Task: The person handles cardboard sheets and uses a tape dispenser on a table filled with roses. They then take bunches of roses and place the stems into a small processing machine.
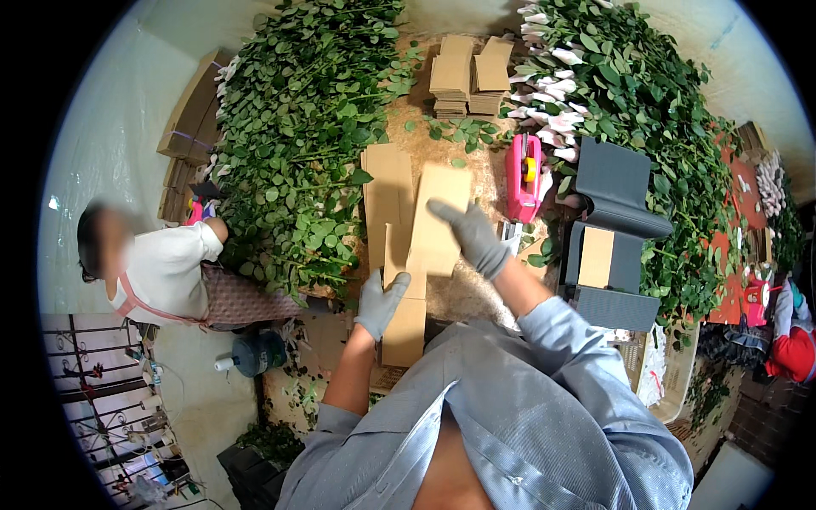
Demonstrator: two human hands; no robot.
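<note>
Head view records a length of tan cardboard [441, 200] between two grey-gloved hands, directly ahead of the wearer over the tabletop [476, 299]. Its long axis runs away from the body, the far end leaning slightly right; the left hand [381, 306] is at its nearer left edge, the right hand [478, 240] at its farther right side. The right is the closer of the two to the far end.

Left hand: partly open, thumb spread over the cardboard edge, fingers along the outer side; it appears to have hold of it. Right hand: one digit stretched across the upper face, remaining fingers obscured (grip cannot be confirmed).

More cardboard sheets [387, 183] lie just beyond the left hand. A pink tape dispenser [520, 191] containing a yellow roll [530, 169] stands beyond the right hand.

Containers: a dark grey holder [625, 274], right of the right hand, bears a cardboard panel [597, 257]. At lower right, a pale basket [677, 399] has clear plastic [652, 367] by its inner side; further contents cannot be determined.
</note>
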